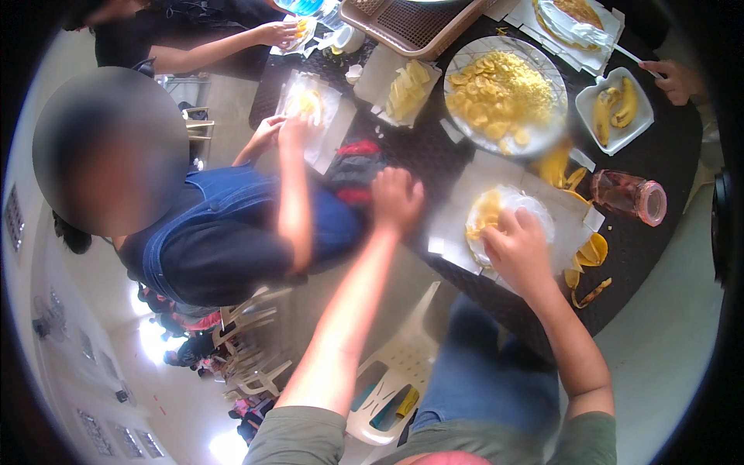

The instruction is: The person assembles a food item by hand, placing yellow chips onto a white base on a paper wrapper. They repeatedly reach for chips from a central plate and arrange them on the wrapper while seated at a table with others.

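My right hand (518, 249) presses down on a thin round wrapper (535, 213) with yellow banana slices (484, 217) on it, lying on white paper (480, 182) on the dark round table (659, 256). My left hand (395, 200) rests in a loose fist at the table's edge, beside a red and dark cloth (355, 167); nothing shows inside it. Banana peels (589, 256) lie just right of the paper.
A large plate of sliced banana (500, 93), a white dish with peeled bananas (616, 108), a pink jar on its side (629, 198) and a brown tray (411, 23) stand further back. A person in blue overalls (232, 232) works a wrapper (310, 105) at my left. Other people's hands (674, 77) reach in.
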Motion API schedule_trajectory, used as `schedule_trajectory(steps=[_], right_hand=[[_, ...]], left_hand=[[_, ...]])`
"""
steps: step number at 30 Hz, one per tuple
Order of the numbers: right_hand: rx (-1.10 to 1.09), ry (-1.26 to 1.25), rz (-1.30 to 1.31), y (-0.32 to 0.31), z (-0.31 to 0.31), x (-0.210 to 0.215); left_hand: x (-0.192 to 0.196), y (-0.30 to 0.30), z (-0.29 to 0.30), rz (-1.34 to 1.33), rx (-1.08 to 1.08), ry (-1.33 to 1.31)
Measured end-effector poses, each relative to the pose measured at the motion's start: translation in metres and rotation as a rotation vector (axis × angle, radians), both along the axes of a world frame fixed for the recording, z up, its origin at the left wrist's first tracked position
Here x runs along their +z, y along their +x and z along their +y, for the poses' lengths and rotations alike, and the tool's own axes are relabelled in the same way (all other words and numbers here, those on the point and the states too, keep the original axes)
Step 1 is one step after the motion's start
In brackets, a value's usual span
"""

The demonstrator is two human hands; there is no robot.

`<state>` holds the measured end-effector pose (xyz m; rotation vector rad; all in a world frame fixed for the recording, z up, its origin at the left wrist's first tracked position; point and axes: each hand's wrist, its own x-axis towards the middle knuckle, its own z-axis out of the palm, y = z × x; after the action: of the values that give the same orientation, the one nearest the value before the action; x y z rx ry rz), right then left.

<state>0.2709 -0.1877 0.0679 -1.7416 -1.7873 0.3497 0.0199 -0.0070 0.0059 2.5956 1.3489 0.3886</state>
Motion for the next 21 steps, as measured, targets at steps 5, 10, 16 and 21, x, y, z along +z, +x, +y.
schedule_trajectory(steps=[5,10,16,21], right_hand=[[0.002,0.001,0.015,0.0001,-0.0013,0.0029],[0.01,0.006,0.022,0.0033,-0.0052,0.0014],[0.005,-0.001,0.021,0.0074,-0.0069,0.0009],[-0.008,0.0,0.039,0.0061,-0.0078,0.0031]], left_hand=[[-0.0009,0.0011,-0.0005,0.005,-0.001,0.001],[-0.0006,0.0023,-0.0012,0.008,-0.001,0.013],[0.0017,0.0036,-0.0002,0.038,-0.002,-0.017],[-0.0009,0.0031,0.0007,0.006,-0.016,0.015]])
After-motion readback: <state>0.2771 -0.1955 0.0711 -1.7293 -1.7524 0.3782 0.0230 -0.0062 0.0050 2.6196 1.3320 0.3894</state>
